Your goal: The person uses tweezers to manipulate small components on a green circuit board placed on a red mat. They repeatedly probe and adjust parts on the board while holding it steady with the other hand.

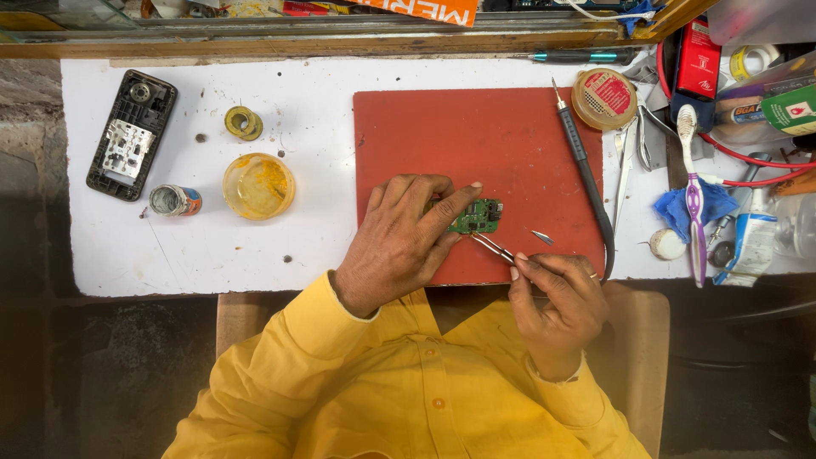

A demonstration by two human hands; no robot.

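Observation:
A small green circuit board (pixel 478 216) lies on a red mat (pixel 476 136). My left hand (pixel 399 242) presses on the board's left side, forefinger stretched along its top edge. My right hand (pixel 557 302) pinches metal tweezers (pixel 493 246) whose tips reach the board's lower edge. A small metal tip (pixel 542 237) lies on the mat to the right. A black soldering iron (pixel 580 161) rests along the mat's right edge.
On the white table (pixel 297 255): an opened black phone shell (pixel 132 134), a solder spool (pixel 175 201), a wire coil (pixel 243 122), a yellow flux tub (pixel 257 185), a round tin (pixel 603 98), a toothbrush (pixel 692 187), a blue cloth (pixel 680 208), a white tube (pixel 750 242).

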